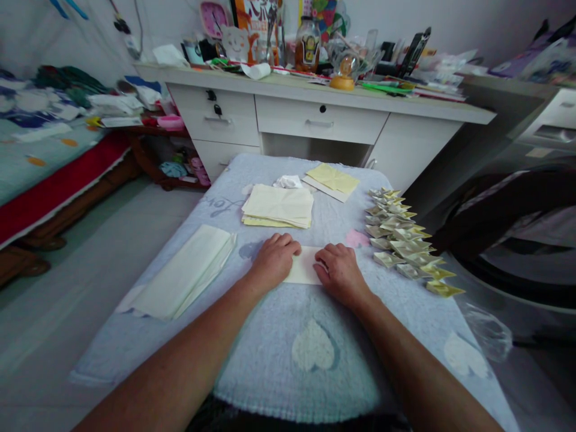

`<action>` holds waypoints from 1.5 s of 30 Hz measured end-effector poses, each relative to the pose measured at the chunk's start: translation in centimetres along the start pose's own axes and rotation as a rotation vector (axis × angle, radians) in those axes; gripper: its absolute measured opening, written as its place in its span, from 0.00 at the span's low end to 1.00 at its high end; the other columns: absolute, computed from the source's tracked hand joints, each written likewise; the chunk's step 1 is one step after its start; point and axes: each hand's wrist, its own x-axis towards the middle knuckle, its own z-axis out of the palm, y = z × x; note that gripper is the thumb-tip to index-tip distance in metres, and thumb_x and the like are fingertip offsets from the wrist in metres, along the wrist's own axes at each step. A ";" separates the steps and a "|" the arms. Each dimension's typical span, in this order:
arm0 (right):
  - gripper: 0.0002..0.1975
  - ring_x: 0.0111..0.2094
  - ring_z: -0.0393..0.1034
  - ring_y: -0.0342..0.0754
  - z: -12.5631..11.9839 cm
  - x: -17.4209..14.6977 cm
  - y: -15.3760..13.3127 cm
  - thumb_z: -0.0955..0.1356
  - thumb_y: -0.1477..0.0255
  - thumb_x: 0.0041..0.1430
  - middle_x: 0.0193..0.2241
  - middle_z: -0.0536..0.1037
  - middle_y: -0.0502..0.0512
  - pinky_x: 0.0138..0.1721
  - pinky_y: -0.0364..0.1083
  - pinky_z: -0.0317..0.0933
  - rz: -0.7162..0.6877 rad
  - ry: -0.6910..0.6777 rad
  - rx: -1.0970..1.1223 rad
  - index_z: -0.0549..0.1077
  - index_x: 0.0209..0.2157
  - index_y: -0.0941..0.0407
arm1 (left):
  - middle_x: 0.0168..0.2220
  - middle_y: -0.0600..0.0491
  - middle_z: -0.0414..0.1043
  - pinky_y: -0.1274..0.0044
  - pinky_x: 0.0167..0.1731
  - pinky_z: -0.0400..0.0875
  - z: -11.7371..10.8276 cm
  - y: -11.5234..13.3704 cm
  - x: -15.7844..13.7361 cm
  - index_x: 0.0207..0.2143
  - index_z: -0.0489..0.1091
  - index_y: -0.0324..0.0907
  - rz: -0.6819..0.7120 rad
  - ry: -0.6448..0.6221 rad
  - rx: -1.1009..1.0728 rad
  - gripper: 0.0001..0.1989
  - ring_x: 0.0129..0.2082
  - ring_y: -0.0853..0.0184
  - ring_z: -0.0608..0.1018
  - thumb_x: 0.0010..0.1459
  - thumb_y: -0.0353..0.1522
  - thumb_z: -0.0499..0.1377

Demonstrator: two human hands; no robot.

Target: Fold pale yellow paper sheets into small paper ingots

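Observation:
A small pale rectangle of paper lies flat on the cloth in front of me, its long sides running left to right. My left hand is at its left end, fingers curled over the paper's upper edge. Over the right end, my right hand has its fingers bent and gripping the paper. The fingertips partly hide the paper's edges. Just beyond is a stack of cream and yellow paper sheets. Rows of small folded paper boats stand to the right.
A folded bundle of whitish paper lies at left on the patterned cloth. Yellow and white sheets and a crumpled white tissue sit farther back. Behind stands a cluttered white desk; a washing machine is at right.

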 end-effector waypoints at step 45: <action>0.54 0.67 0.40 0.62 -1.4 -1.8 4.9 0.73 0.58 0.46 0.66 0.48 0.70 0.62 0.60 0.44 0.124 -0.225 0.036 0.42 0.67 0.59 | 0.67 0.47 0.45 0.59 0.63 0.44 -3.1 -1.9 -2.6 0.59 0.59 0.51 -0.035 -0.353 -0.201 0.32 0.68 0.55 0.46 0.50 0.32 0.60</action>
